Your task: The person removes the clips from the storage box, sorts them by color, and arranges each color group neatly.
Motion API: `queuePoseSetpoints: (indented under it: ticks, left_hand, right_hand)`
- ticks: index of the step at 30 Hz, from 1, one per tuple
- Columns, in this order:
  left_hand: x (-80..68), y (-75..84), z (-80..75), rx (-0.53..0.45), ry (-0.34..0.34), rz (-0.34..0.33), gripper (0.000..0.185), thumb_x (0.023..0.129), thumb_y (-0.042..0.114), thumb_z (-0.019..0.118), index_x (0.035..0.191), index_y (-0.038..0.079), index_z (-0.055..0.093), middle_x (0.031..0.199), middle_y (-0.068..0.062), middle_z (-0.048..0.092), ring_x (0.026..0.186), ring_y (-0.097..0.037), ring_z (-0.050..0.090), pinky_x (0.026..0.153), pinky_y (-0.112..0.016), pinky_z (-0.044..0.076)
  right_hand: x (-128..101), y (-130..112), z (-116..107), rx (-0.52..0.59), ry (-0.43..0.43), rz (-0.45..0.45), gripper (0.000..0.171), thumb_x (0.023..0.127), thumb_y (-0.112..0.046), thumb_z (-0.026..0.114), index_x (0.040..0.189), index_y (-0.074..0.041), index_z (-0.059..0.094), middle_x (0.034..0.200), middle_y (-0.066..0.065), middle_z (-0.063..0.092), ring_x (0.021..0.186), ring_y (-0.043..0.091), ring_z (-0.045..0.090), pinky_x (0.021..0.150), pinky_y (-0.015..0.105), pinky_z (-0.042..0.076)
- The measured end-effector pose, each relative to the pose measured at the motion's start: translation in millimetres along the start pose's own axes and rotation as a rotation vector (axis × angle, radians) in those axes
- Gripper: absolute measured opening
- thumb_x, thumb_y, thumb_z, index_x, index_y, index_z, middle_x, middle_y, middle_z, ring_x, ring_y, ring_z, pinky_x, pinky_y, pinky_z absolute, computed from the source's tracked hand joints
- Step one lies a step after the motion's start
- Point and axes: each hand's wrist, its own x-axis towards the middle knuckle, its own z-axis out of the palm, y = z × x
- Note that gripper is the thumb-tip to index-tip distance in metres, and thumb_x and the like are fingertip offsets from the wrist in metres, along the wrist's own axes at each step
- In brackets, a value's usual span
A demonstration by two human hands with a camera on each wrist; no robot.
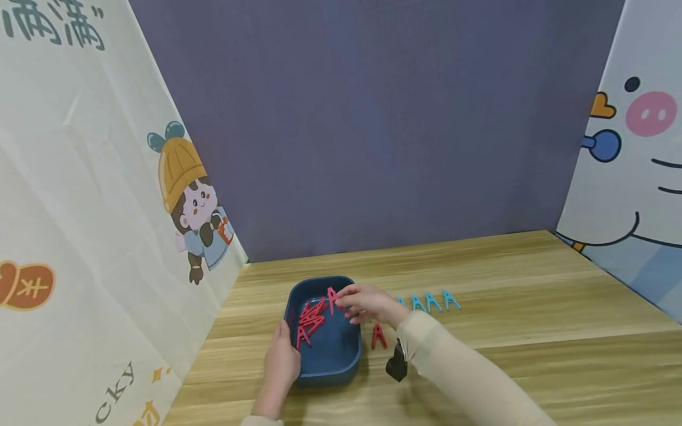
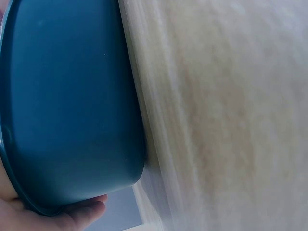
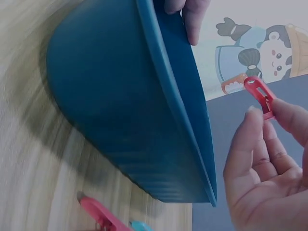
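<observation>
At the worktop's near left, the left hand (image 1: 280, 362) gripped the front rim of the blue tub (image 1: 341, 361), fingers curled over its edge. Just beyond, the right hand (image 1: 367, 303) hovered over the tub's right rim, pinching a red peg (image 3: 260, 97) upright between thumb and fingertips, directly above the pile of red pegs (image 1: 311, 320) inside.

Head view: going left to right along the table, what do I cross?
Left hand on the tray's near-left rim → blue tray of red clips → right hand pinching a red clip → lone red clip on the table → row of blue clips.
</observation>
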Motion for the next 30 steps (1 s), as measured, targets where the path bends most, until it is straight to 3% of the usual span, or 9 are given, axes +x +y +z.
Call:
queuePoseSetpoints:
  ticks: [8,14,30]
  left_hand:
    - [-0.4,-0.1,-1.1,0.016,0.001,0.009,0.054,0.080,-0.009,0.049,0.131,-0.019,0.033,0.133,-0.034,0.036,0.120,-0.044,0.038,0.098,-0.051,0.035]
    - [-0.7,-0.7,-0.4,0.012,0.016,0.020,0.053,0.080,-0.009,0.049,0.130,-0.020,0.034,0.132,-0.034,0.037,0.119,-0.045,0.040,0.097,-0.052,0.036]
    - [-0.8,-1.1,-1.3,0.001,-0.004,0.013,0.054,0.081,-0.010,0.048,0.132,-0.020,0.031,0.134,-0.034,0.034,0.121,-0.045,0.038,0.098,-0.052,0.034]
  right_hand:
    - [-2.8,-0.4,-10.3,0.017,0.012,-0.003,0.031,0.088,-0.018,0.061,0.115,-0.002,0.059,0.095,0.011,0.059,0.077,0.021,0.059,0.069,0.035,0.054]
    - [-4.2,2.4,-18.6,0.020,0.034,-0.004,0.030,0.088,-0.018,0.061,0.113,-0.002,0.059,0.098,0.010,0.060,0.085,0.025,0.060,0.079,0.044,0.051]
    - [-15.4,15.0,-45.2,0.035,0.071,-0.012,0.041,0.089,-0.015,0.059,0.122,0.006,0.051,0.099,0.014,0.060,0.077,0.020,0.061,0.074,0.040,0.052]
